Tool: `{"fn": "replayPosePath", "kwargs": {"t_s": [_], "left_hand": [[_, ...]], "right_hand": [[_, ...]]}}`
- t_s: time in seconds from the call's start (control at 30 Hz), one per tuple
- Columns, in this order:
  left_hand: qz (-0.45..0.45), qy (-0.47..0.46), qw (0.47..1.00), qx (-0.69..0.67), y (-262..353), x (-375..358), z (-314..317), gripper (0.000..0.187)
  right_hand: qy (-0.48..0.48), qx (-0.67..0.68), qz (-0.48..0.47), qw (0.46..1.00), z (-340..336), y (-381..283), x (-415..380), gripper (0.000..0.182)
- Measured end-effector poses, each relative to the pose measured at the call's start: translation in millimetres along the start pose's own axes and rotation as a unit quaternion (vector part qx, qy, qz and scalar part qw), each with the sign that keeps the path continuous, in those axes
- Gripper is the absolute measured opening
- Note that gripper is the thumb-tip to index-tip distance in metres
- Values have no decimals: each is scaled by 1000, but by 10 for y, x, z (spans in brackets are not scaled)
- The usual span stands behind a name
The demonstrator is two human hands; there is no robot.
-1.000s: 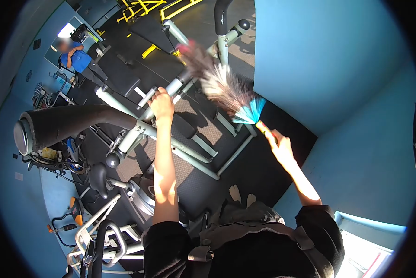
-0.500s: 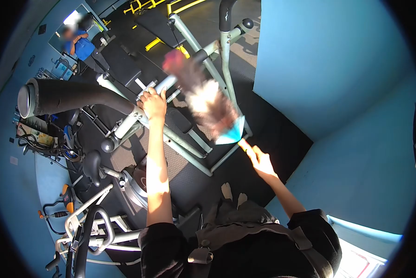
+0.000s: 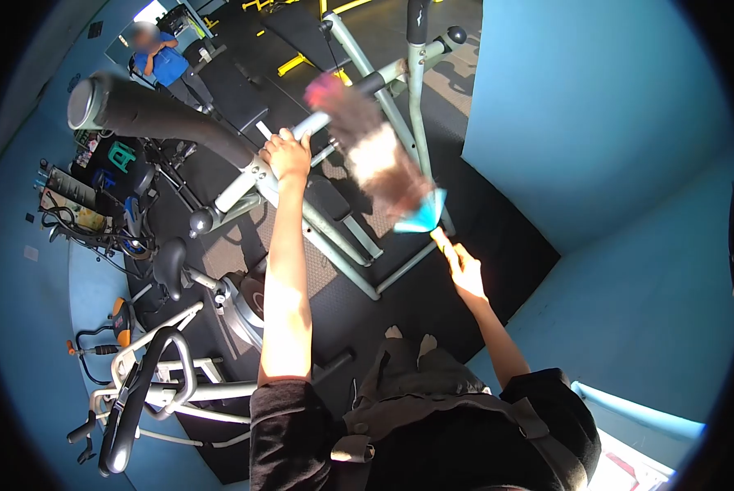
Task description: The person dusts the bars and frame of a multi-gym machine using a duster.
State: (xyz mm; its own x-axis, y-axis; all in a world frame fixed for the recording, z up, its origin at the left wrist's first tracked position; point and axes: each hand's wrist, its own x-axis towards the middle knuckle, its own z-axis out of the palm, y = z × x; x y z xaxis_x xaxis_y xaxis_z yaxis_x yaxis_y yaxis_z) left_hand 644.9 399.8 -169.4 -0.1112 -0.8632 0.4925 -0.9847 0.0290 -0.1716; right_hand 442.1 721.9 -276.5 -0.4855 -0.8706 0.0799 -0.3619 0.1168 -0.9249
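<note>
My left hand [image 3: 287, 157] grips the pale metal frame of an exercise machine [image 3: 322, 231], close to where its thick black padded handle [image 3: 166, 129] joins. My right hand [image 3: 464, 272] is closed round the thin handle of a feather duster. The feather duster [image 3: 375, 151] has brown and white fluff, a pink tip and a turquoise collar; its head is smeared by motion. It overlaps the machine's upper crossbar and upright in this view. Below the collar, my fingers lie along the handle.
A blue wall [image 3: 580, 123] rises on the right. An exercise bike [image 3: 228, 299] stands at the left, with a white-framed machine [image 3: 166, 393] nearer me. Yellow-framed equipment [image 3: 295, 64] is at the back. A person in a blue top [image 3: 169, 67] is at the far left.
The view has shifted, so the machine sits further right and my right hand slightly higher. The feather duster keeps moving over the frame in my right hand. My left hand stays on the bar.
</note>
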Motion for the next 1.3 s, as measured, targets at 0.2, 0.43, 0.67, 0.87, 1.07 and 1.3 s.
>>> {"fn": "replayPosePath", "kwargs": {"t_s": [0.2, 0.43, 0.67, 0.87, 1.07, 1.3], "left_hand": [[64, -2, 977, -204, -114, -206, -85, 54], [80, 299, 896, -317, -946, -983, -705, 24], [-47, 210, 898, -383, -2006, -839, -387, 39], [26, 222, 884, -411, -2204, -805, -145, 26], [-16, 183, 889, -421, -2172, -825, -310, 26], [-26, 161, 893, -419, -2198, -821, -312, 28]], "right_hand": [[-99, -90, 18, 991, -8, -177, -149, 27], [-68, -12, 4, 998, 263, -274, -345, 29], [-37, 0, -54, 998, 497, -107, -1269, 13], [-56, -1, -136, 989, 927, -404, -1512, 14], [-41, 62, -44, 996, 1583, -591, -1244, 21], [-101, 42, 80, 991, 1638, -623, -1407, 25]]}}
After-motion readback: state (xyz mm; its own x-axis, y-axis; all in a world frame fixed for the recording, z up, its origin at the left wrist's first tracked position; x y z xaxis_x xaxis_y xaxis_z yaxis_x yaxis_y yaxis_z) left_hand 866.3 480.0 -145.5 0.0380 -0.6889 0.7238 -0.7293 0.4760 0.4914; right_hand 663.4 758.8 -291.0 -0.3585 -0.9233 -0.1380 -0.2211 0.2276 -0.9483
